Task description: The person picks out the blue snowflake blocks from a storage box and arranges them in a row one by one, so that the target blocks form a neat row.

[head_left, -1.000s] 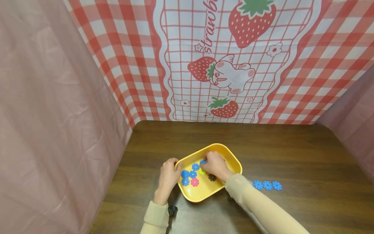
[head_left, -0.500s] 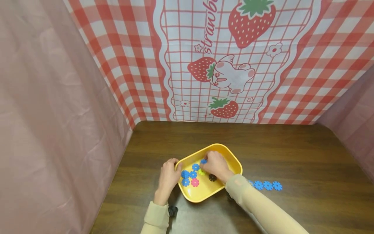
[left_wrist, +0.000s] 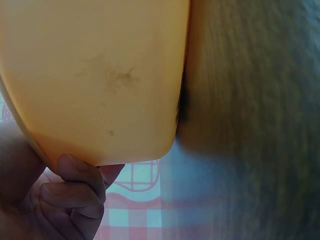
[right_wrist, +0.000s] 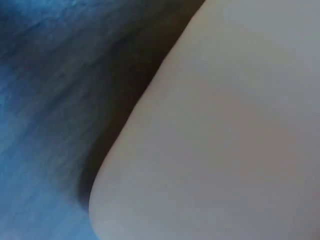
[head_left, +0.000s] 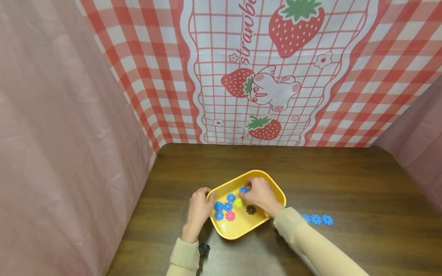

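Table brown beneath yellow tray; checked cloth behind.

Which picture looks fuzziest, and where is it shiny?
Right wrist view: fuzziest, soft all over, with a dark shadow beside a big pale shape. Left wrist view: the table looks dim and smeary. Head view: mostly sharp, with a small white shine inside the yellow tray and a greyish sheen on the table nearby.

Right hand and blue disc shifted slightly right.
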Tool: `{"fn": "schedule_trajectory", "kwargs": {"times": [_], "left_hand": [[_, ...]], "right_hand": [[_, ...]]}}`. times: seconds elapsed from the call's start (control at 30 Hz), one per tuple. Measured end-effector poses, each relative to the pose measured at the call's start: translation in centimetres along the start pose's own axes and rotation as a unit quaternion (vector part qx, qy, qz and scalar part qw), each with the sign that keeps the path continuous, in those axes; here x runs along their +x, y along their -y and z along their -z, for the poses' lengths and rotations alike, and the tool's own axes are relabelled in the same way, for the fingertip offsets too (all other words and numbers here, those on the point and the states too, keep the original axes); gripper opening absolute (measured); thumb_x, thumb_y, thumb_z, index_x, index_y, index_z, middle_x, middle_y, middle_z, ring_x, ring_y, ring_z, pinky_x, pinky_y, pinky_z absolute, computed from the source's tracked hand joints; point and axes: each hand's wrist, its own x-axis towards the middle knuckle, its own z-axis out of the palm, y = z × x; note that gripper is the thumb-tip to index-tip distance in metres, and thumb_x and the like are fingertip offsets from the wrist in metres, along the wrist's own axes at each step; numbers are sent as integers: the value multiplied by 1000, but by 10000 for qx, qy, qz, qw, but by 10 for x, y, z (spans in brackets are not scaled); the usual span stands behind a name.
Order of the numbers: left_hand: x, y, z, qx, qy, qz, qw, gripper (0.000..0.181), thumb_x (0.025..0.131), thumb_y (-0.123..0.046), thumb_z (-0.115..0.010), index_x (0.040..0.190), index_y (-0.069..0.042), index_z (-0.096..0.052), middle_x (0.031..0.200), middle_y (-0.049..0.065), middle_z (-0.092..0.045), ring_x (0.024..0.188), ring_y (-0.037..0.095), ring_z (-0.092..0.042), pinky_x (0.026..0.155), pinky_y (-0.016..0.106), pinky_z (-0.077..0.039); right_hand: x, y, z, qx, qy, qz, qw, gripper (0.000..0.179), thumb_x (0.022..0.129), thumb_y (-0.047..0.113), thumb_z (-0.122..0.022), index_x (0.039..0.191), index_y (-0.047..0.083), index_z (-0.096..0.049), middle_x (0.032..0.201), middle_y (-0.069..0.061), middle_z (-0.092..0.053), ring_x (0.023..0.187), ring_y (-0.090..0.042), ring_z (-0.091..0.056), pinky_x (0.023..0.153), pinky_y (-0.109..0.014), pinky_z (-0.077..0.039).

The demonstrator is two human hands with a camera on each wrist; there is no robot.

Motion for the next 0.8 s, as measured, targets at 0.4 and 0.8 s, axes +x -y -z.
{"fn": "schedule_trajectory", "kwargs": {"times": [0.4, 0.8], "left_hand": [[-1, -2, 1, 22, -24, -41, 10000, 11, 91, -13, -70, 90, -1, -70, 89, 12, -69, 75, 28, -64, 67, 42, -53], [0, -2, 2, -44, 75, 81, 9999, 12, 92, -14, -70, 92, -2, -70, 89, 11, -68, 72, 23, -62, 64, 37, -52]], "right_hand": [[-15, -2, 24, 227, -154, 432, 9987, 25, 72, 26, -81, 84, 6, -71, 74, 2, -63, 66, -13, -55, 66, -31, -50], [-28, -3, 51, 260, -318, 740, 9964, 24, 73, 23, -81, 86, 6, -72, 72, 3, -63, 64, -12, -54, 64, -30, -49]]}}
